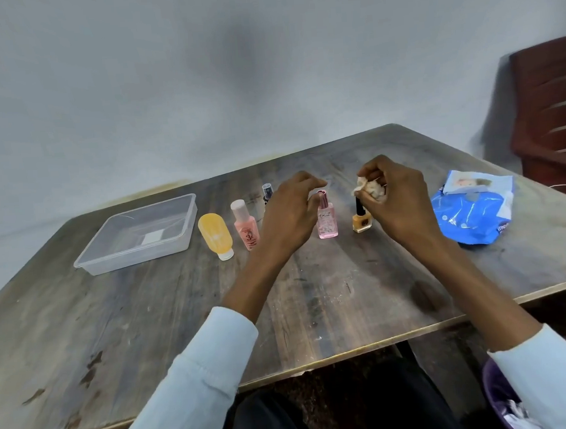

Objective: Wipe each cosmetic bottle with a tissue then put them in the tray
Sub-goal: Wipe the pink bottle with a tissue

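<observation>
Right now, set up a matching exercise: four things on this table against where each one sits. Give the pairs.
Things:
1. clear tray
2. yellow bottle
3. tissue
4. blue wipes pack

Places:
A. crumpled in the right hand
B. far right of the table
C. far left of the table
D. lying just right of the tray

Pairs: 1-C, 2-D, 3-A, 4-B

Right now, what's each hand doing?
Left hand: open, fingers curled loosely by the pink perfume bottle's cap, holding nothing.
Right hand: closed on a crumpled tissue.
</observation>
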